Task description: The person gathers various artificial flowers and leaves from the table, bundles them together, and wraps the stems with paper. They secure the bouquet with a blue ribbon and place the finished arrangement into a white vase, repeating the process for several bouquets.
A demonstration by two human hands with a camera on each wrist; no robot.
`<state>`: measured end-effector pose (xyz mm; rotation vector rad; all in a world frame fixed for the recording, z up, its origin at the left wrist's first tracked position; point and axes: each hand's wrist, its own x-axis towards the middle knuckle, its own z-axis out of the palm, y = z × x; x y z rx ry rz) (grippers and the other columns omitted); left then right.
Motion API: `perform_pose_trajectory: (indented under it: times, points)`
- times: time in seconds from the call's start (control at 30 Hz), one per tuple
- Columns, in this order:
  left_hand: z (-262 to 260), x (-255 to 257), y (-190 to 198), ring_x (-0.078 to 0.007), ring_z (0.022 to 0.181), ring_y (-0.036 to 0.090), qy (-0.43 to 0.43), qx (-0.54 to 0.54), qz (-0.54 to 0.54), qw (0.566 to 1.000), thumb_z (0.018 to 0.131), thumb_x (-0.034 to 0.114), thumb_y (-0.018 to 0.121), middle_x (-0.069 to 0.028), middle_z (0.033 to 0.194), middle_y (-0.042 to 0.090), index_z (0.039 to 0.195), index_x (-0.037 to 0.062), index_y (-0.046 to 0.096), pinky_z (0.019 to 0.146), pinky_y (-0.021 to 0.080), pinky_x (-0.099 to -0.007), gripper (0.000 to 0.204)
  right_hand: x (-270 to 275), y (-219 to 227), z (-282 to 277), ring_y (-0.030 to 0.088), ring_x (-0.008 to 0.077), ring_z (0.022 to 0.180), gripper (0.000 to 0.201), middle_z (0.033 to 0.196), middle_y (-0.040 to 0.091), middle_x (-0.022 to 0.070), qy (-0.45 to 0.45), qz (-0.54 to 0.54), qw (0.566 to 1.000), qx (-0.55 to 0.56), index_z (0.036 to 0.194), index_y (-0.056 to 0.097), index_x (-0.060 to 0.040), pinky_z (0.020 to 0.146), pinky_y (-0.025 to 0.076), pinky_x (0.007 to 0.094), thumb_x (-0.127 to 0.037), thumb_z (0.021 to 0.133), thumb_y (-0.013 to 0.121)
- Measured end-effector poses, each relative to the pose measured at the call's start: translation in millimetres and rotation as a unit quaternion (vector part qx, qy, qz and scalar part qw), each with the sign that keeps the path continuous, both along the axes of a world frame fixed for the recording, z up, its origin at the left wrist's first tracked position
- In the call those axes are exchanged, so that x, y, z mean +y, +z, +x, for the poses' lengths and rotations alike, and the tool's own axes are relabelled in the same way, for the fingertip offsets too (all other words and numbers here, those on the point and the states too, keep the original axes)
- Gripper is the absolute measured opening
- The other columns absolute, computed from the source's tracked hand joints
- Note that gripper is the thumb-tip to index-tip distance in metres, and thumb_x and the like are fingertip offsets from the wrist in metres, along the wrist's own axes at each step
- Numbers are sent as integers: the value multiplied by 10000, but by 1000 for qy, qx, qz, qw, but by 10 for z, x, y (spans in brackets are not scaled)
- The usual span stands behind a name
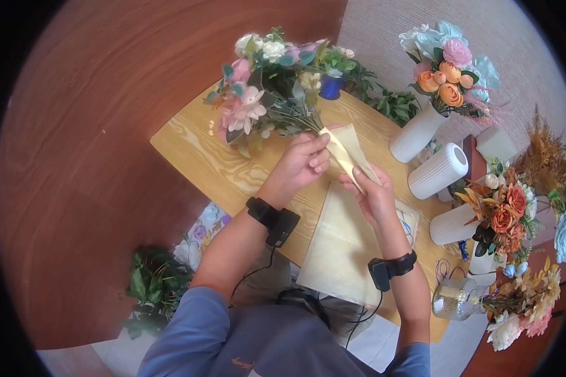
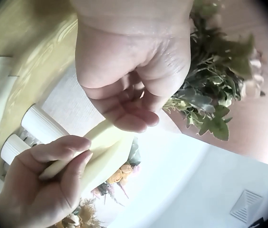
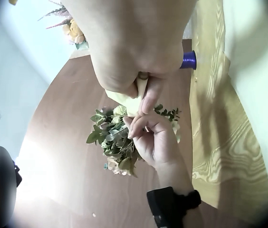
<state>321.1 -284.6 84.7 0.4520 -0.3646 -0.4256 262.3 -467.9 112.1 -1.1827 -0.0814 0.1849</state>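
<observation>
A bouquet of pink and white artificial flowers [image 1: 245,107] with green leaves leans to the left over the wooden table. Cream wrapping paper [image 1: 351,143] is folded around the lower part of its stems [image 1: 302,118]. With curled fingers, my left hand [image 1: 299,164] grips the bouquet where the stems enter the paper. Lower down, my right hand [image 1: 376,193] pinches the paper's tail end between thumb and fingers. The stem ends are hidden inside the paper. In the left wrist view, the folded paper [image 2: 106,152] stretches from one hand to the other.
Flat cream sheets [image 1: 339,242] lie on the table [image 1: 195,135] near my body. A blue ribbon spool [image 1: 331,88] stands behind the bouquet. Along the right are white vases [image 1: 438,171], a vase of orange and blue flowers [image 1: 449,75] and a glass jar [image 1: 454,300].
</observation>
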Motion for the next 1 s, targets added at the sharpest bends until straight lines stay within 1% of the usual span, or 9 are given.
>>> perform_pose_trajectory:
  times: [0.33, 0.53, 0.6, 0.63, 0.7, 0.73, 0.8, 0.93, 1.0]
  points:
    - [30, -106, -18, -12, 423, 350, 117, 58, 34, 991, 919, 35, 557, 18, 689, 524, 1131, -47, 551, 389, 318, -180, 227, 109, -131, -52, 659, 205, 939, 367, 1131, 598, 125, 21, 162, 980, 110, 1282, 453, 21, 741, 583, 243, -49, 931, 538]
    - [-32, -104, 68, -24, 460, 387, 152, 66, 108, 980, 906, 36, 581, 11, 697, 526, 1065, -37, 577, 424, 342, -190, 175, -32, 25, 121, 642, 197, 974, 422, 1204, 588, 135, 94, -92, 988, -87, 1292, 479, 23, 730, 531, 278, -83, 901, 597]
    - [-42, -148, 64, -28, 464, 392, 160, 60, 121, 978, 901, 43, 595, 10, 704, 531, 1063, -32, 576, 430, 348, -198, 180, -14, 162, 148, 656, 226, 888, 407, 1104, 639, 141, 82, -303, 938, -146, 1248, 524, 17, 688, 508, 315, -81, 865, 620]
    - [-42, -174, 63, -32, 469, 397, 169, 55, 132, 975, 895, 49, 608, 9, 711, 535, 1061, -27, 575, 436, 353, -205, 185, 18, 160, 145, 656, 226, 888, 407, 1104, 639, 141, 81, -303, 938, -146, 1248, 524, 17, 688, 508, 315, -81, 865, 620]
    - [-20, -217, 93, -33, 471, 401, 203, 58, 140, 967, 891, 56, 619, 10, 711, 537, 1062, -21, 577, 438, 354, -208, 192, 115, 135, 144, 638, 295, 803, 360, 976, 646, 177, -13, -534, 810, -243, 1198, 557, 10, 677, 496, 355, -56, 848, 609]
    - [-18, -235, 117, -34, 474, 405, 237, 61, 149, 958, 887, 63, 630, 10, 711, 538, 1064, -15, 578, 440, 355, -212, 200, 146, 80, 159, 638, 295, 803, 360, 976, 646, 177, -13, -533, 810, -243, 1198, 557, 10, 677, 496, 355, -56, 848, 609]
    - [-48, -290, 149, -35, 475, 407, 253, 69, 150, 953, 883, 66, 638, 12, 706, 537, 1074, -17, 577, 441, 354, -211, 217, 192, -95, 204, 598, 362, 759, 306, 903, 609, 221, -126, -505, 758, -394, 1141, 584, 16, 687, 496, 363, -27, 838, 593]
    - [-68, -235, 138, -40, 477, 418, 249, 36, 184, 950, 898, 88, 625, 12, 694, 535, 1115, -15, 573, 441, 358, -207, 245, 155, -122, 226, 617, 268, 728, 274, 895, 637, 174, -127, -469, 779, -397, 1136, 594, 18, 672, 496, 326, -29, 866, 583]
    - [-42, -120, 102, -38, 479, 423, 198, 12, 167, 966, 910, 100, 610, -14, 733, 575, 1129, -14, 570, 440, 361, -201, 250, 112, -45, 178, 625, 159, 765, 234, 883, 655, 105, -51, -365, 907, -203, 1119, 612, 23, 682, 498, 283, -52, 901, 579]
